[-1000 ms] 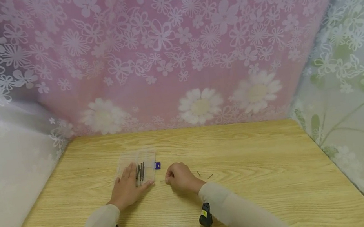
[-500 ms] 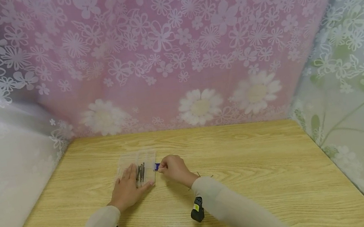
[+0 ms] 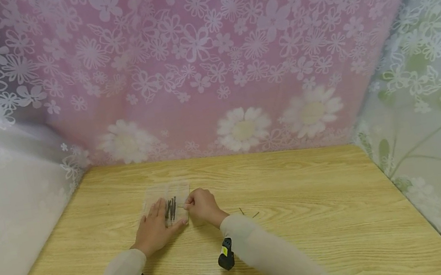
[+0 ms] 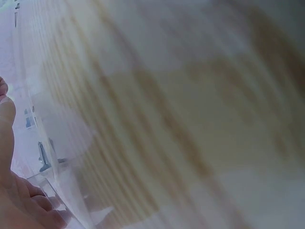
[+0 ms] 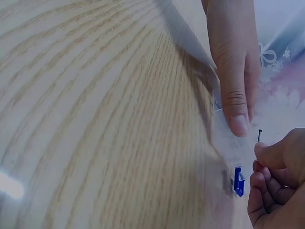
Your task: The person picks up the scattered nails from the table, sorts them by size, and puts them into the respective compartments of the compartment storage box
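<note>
A clear plastic box (image 3: 176, 188) lies on the table with several dark screws (image 3: 170, 209) inside. My left hand (image 3: 154, 228) rests on its left part, fingers straight and thumb along the near right corner. In the left wrist view, fingers (image 4: 43, 202) of this hand show at the box's clear wall. Between thumb and fingertips my right hand (image 3: 204, 206) pinches a thin dark screw (image 5: 259, 135), head end sticking out, at the box's right side. The blue latch (image 5: 238, 182) shows just below that box edge in the right wrist view; the right hand hides it in the head view.
Two more screws (image 3: 255, 214) lie loose on the wooden table (image 3: 324, 217), right of the right hand. Flower-patterned cloth (image 3: 235, 68) hangs behind the table and at both sides. A black wrist camera (image 3: 225, 254) hangs under the right sleeve.
My right hand has moved up and left from the bare table, past the blue latch, to the box's right edge with the screw. The left hand and the box have stayed in place.
</note>
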Tool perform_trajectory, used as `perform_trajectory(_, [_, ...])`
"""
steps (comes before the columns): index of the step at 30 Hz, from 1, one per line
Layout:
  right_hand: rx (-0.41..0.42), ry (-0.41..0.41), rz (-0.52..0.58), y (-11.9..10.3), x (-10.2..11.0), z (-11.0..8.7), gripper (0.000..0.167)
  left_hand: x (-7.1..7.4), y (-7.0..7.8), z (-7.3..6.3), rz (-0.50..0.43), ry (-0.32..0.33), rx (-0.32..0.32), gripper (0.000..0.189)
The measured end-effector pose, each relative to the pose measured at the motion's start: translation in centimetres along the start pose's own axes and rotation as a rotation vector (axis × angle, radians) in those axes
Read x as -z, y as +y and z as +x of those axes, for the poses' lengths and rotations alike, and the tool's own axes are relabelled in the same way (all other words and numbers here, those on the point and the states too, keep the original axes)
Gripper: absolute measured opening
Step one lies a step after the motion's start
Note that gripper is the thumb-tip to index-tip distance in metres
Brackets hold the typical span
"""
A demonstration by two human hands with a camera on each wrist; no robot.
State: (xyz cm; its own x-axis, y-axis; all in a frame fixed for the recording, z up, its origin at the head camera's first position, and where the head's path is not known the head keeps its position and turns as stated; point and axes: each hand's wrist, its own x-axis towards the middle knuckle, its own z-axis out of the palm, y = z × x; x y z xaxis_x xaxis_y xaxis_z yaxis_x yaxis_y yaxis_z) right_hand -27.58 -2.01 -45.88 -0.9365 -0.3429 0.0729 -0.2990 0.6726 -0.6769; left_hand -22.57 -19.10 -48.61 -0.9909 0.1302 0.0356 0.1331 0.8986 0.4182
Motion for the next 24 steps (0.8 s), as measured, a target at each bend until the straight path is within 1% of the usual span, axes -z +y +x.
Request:
perform_trajectory(9, [-0.013,-0.002,0.005,0.1,-0.2,-0.1,0.012,0.0,-0.1,0.1,-0.001,-0.001,0.000,0.102])
perform_trajectory(13, [-0.011,0.018,0.003,0.2,-0.3,0.0,0.012,0.0,-0.1,0.1,-0.002,-0.005,0.002,0.102])
perform_trajectory(18, [0.013,0.045,0.041,0.6,-0.2,-0.2,0.009,-0.1,-0.1,0.2,-0.003,-0.008,0.008,0.103])
perform_trajectory(21, [0.046,0.040,0.074,0.9,0.5,-0.3,0.008,-0.2,-0.1,0.2,-0.009,-0.013,0.010,0.104])
perform_trajectory(24, [0.075,0.030,0.079,1.7,1.4,-0.4,0.008,-0.3,-0.1,0.2,-0.014,-0.019,0.015,0.103])
